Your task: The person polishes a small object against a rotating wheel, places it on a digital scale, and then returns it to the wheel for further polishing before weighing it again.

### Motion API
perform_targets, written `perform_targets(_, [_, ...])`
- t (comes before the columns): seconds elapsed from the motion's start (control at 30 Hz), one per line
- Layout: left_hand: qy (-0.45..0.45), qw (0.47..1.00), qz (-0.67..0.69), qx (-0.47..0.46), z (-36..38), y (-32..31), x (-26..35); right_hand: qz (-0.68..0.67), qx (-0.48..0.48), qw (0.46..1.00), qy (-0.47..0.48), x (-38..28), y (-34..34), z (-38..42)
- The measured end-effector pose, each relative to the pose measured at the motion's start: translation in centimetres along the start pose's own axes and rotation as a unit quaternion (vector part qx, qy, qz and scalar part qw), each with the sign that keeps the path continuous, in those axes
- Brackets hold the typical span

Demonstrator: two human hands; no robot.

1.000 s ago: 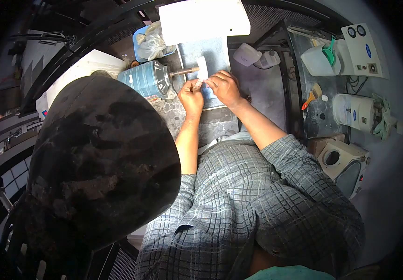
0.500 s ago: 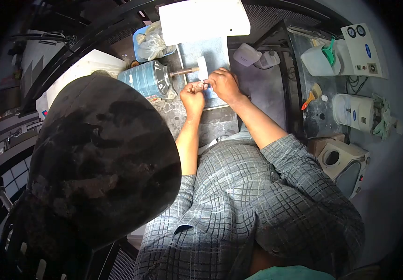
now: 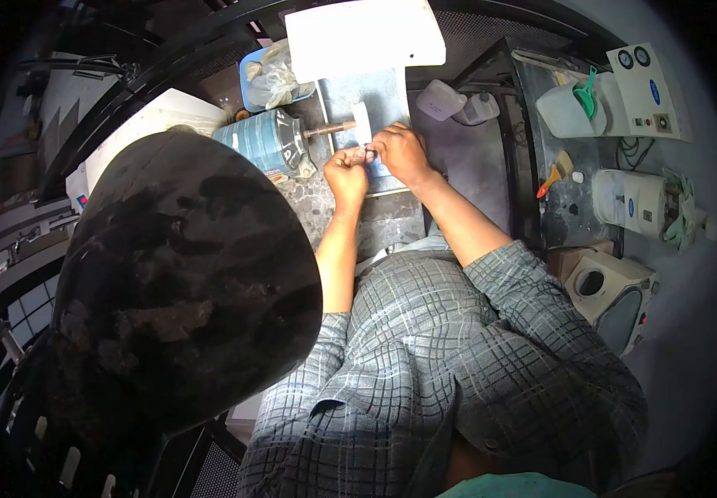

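A white buffing wheel (image 3: pixel 362 123) sits at the end of a brownish spindle (image 3: pixel 330 129) coming from a motor wrapped in blue-green covering (image 3: pixel 260 143). Just below the wheel, my left hand (image 3: pixel 346 178) and my right hand (image 3: pixel 402 154) meet at the fingertips. Both are closed in a pinch around a tiny dark piece, too small to name. The piece is right by the wheel's lower edge; whether it touches cannot be seen. Behind the hands lies a pale metal tray (image 3: pixel 338 93).
A white hood (image 3: pixel 367 33) overhangs the tray. To the left, a large dark rounded object (image 3: pixel 184 290) blocks much of the view. A blue bin (image 3: pixel 251 87) holds plastic bags. On the right bench are a brush (image 3: pixel 554 174), a clear container (image 3: pixel 570 110) and a gauge-fitted machine (image 3: pixel 649 91).
Both hands stay pinched beside the wheel, with only a very slight shift. The whole view has moved a few pixels.
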State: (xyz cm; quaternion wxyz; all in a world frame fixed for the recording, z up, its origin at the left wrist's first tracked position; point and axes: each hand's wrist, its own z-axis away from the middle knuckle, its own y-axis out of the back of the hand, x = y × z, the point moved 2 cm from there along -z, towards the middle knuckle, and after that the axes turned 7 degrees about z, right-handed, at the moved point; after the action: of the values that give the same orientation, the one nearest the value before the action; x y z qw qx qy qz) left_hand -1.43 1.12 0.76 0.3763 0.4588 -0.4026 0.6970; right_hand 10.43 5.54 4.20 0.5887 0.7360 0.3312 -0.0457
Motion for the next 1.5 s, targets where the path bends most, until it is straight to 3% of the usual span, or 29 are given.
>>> perform_targets(0.27, [-0.017,0.999,0.018,-0.021,-0.4,0.6,-1.0,-0.010,0.011,1.000,-0.003,-0.2,0.1,0.2])
perform_targets(0.5, [0.026,0.999,0.003,-0.047,0.5,2.1,4.0,-0.008,0.024,1.000,0.015,-2.9,1.8,0.4])
perform_targets(0.6, [-0.054,0.995,-0.030,-0.077,2.3,3.1,7.3,-0.116,0.117,0.979,0.122,-5.2,4.7,-0.2])
perform_targets(0.63, [-0.054,0.995,-0.032,-0.074,3.1,3.4,8.4,-0.119,0.116,0.978,0.122,-5.9,5.5,-0.4])
perform_targets(0.7, [-0.166,0.978,-0.110,-0.054,4.7,3.6,10.8,-0.143,0.156,0.962,0.174,-6.9,6.8,-0.5])
perform_targets(0.77, [-0.170,0.976,-0.127,-0.048,5.7,3.8,12.2,-0.143,0.156,0.959,0.190,-7.4,7.4,-0.7])
perform_targets(0.83, [-0.246,0.952,-0.180,-0.030,6.1,4.5,12.5,-0.130,0.167,0.950,0.230,-8.5,8.4,-0.9])
perform_targets(0.9, [-0.251,0.954,-0.159,-0.038,6.6,4.8,12.7,-0.134,0.176,0.945,0.243,-8.8,8.3,-0.9])
perform_targets(0.97, [-0.183,0.981,-0.068,-0.012,7.2,4.9,13.0,-0.140,0.172,0.943,0.247,-9.3,8.5,-0.9])
perform_targets(1.0, [-0.189,0.981,-0.047,-0.016,7.3,4.8,13.3,-0.139,0.172,0.943,0.248,-9.4,8.6,-0.9])
perform_targets(1.5, [-0.178,0.981,-0.079,-0.025,9.3,4.9,14.5,-0.135,0.147,0.949,0.242,-10.3,8.8,0.9])
